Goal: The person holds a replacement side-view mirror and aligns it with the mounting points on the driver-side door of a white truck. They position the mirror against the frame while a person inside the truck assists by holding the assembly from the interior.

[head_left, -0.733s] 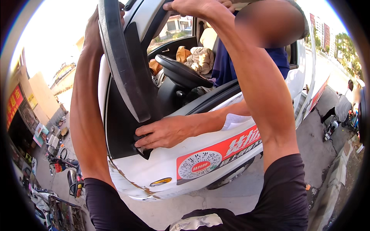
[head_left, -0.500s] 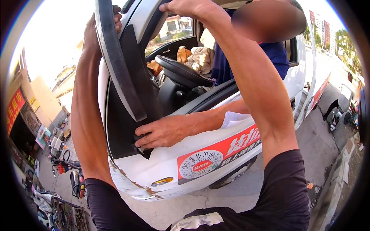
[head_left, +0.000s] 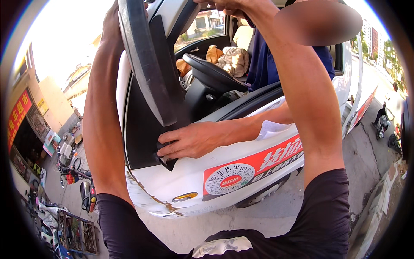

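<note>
Head view: the left hand (head_left: 113, 26) is at the upper left beside a long black piece (head_left: 144, 64), mostly hidden by it, so how far its fingers close cannot be told. The right hand (head_left: 228, 5) is bent at the top edge near the window frame, partly cut off; whether it grips anything cannot be told. The long black piece slants down in front of the cab's window opening, its lower end just above a co-worker's hand (head_left: 189, 139). That hand's fingers touch the lower edge of a black corner panel (head_left: 137, 129) on the white door (head_left: 161, 185). Behind, a steering wheel (head_left: 213, 74) stands before the co-worker's blue shirt (head_left: 265, 62).
</note>
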Motion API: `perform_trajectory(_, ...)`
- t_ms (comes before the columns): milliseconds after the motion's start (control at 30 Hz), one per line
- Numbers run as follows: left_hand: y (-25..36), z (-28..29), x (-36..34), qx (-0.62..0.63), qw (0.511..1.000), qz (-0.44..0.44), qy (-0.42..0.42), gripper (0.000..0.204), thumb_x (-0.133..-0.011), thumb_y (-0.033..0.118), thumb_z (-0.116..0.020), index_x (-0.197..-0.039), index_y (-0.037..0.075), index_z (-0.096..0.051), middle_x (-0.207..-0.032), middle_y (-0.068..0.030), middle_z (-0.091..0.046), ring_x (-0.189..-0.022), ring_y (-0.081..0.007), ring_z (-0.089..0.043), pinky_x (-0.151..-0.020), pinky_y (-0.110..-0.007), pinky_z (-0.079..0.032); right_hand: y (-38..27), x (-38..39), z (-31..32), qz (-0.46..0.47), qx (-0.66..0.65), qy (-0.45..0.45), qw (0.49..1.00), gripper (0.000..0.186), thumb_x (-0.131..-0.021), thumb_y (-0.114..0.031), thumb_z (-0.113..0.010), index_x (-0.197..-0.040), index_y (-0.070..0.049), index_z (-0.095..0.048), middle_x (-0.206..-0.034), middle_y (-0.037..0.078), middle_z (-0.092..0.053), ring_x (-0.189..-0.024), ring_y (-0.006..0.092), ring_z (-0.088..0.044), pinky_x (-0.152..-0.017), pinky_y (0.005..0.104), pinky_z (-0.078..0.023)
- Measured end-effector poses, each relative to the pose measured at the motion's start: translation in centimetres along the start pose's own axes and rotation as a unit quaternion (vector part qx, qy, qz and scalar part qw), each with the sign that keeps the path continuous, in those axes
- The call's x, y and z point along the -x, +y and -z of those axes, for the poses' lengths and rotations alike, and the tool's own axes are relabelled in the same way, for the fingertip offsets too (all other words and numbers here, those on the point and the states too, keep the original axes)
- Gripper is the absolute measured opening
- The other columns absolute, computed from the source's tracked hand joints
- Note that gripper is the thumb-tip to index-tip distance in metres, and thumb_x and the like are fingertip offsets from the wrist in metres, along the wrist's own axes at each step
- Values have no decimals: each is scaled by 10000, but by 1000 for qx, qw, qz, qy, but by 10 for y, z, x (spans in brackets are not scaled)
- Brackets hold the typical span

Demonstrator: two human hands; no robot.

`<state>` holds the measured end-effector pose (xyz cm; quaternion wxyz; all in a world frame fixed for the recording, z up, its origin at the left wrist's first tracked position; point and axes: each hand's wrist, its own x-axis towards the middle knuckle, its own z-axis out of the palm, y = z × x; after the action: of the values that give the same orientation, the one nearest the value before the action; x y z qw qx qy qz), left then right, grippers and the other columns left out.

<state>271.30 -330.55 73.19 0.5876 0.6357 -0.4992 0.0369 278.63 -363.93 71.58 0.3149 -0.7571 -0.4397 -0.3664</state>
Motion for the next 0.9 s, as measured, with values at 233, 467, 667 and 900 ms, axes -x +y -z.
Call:
perform_trajectory(233,-20,-51,-9,-338,898,-17,280,215,-1011,213,-539,-1070,24,-623,-775,-17,-610,-603,-116,-581,-514,-268,-484,7,-2,-17,-23,-27,-33,999,964,-882,-356,-776,-1575,26,-225,-1412,307,-540,-1307,349,-557,-1120,391,-432)
perform_trajectory(467,-20,-68,-25,-560,766,-67,308,256,-970,187,-611,-1139,-5,-609,-875,-53,-635,-719,-157,-616,-628,-281,-515,-8,19,1,-16,136,36,990,976,-853,-368,-783,-1571,20,-247,-1285,284,-639,-1230,345,-622,-1093,406,-457)
perform_trajectory(667,-25,-63,-5,-455,823,-51,336,315,-974,201,-623,-1185,-28,-582,-908,-73,-603,-753,-165,-604,-658,-264,-515,-30,155,-65,40,-89,63,993,529,-895,-137,-715,-1376,18,-560,-739,101,-675,-652,205,-646,-621,333,-505)
perform_trajectory(900,-21,-50,-15,-268,912,-76,301,387,-979,218,-638,-1238,-55,-551,-946,-97,-566,-794,-175,-590,-694,-245,-514,-101,273,-58,110,-96,-256,956,571,-911,-264,-717,-1376,31,-560,-581,87,-621,-513,253,-637,-449,389,-433)
